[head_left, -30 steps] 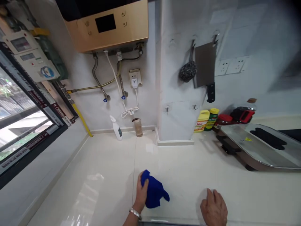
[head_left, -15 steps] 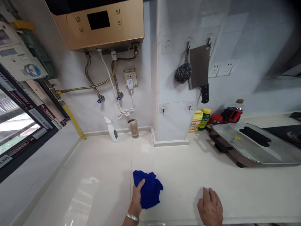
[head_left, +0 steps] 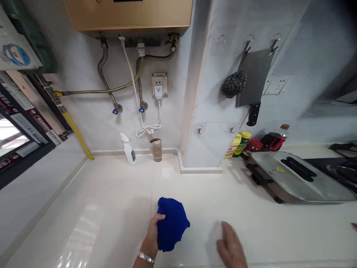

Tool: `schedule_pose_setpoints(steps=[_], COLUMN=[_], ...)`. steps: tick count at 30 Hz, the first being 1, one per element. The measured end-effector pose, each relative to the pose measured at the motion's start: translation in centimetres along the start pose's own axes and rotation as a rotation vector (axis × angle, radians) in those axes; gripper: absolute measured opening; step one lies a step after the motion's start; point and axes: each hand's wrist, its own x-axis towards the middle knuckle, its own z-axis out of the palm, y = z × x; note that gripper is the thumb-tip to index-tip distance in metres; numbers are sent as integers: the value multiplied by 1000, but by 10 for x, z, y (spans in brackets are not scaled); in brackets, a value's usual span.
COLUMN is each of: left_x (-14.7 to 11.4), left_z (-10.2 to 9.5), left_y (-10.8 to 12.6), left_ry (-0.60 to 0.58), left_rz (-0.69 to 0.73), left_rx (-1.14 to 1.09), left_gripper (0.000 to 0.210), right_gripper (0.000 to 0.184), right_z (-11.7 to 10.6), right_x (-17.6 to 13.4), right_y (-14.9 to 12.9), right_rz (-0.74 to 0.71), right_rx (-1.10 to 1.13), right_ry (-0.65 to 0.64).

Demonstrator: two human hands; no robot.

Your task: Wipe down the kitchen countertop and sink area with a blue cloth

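A bunched blue cloth (head_left: pixel 172 225) is gripped by my left hand (head_left: pixel 152 234), its thumb over the cloth's left edge and the other fingers hidden beneath. A silver bracelet (head_left: pixel 145 257) circles the left wrist. To the right, my right hand (head_left: pixel 231 245) hovers over or rests on the white countertop (head_left: pixel 119 208), blurred by motion; I cannot tell whether it touches. Nothing shows in it, and its finger pose is unclear. A gap of bare counter separates it from the cloth.
At the back wall stand a white spray bottle (head_left: pixel 128 150) and a brownish bottle (head_left: pixel 157 150). A lidded electric pan (head_left: pixel 301 176) sits on the right, with condiment containers (head_left: pixel 240 145) behind it. A cleaver (head_left: pixel 253 80) and a steel scourer (head_left: pixel 234 84) hang from hooks on the pillar.
My right hand has moved left, closer to the cloth. The cloth in my left hand has turned and looks smoother, and the camera view has tilted down.
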Motion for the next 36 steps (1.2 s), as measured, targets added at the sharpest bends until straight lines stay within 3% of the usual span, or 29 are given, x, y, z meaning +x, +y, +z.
schedule_pose_setpoints(steps=[2, 4, 7, 9, 12, 16, 18, 21, 24, 26, 31, 34, 36], left_x=[-1, -3, -4, -3, 0, 6, 15, 36, 62, 79, 102, 92, 79], left_z=[14, 27, 39, 42, 40, 34, 31, 33, 50, 69, 107, 109, 108], left_y=[-5, -11, -22, -29, -39, -51, -56, -65, -80, -96, -128, -116, -95], left_ry=[-41, -59, 62, 149, 129, 100, 134, 215, 272, 252, 75, -116, -162], left_rz=[-46, -79, 5, 76, 60, 155, 227, 388, 535, 552, 374, 255, 162], left_rx=[30, 35, 3, -4, 73, 232, 302, 421, 460, 447, 570, 773, 893], left_gripper=[56, 48, 34, 34, 53, 71, 77, 80, 76, 81, 116, 101, 83], right_gripper=[79, 78, 68, 70, 71, 57, 59, 62, 61, 59, 73, 73, 71], right_z=[9, 18, 21, 17, 8, 1, -5, -22, -44, -56, -65, -67, -70], right_x=[-6, -11, -13, -12, -8, 3, 10, 21, 34, 44, 57, 44, 30], right_y=[-41, -84, -129, -140, -137, -131, -131, -129, -115, -94, -10, 42, 68], right_rz=[160, 381, 608, 666, 627, 494, 406, 240, 120, 66, 54, 42, 34], right_rx=[347, 736, 1119, 1219, 1192, 1124, 1075, 917, 755, 626, 251, 160, 153], right_ry=[-202, -323, -531, -638, -705, -669, -610, -403, -214, -126, 113, 176, 153])
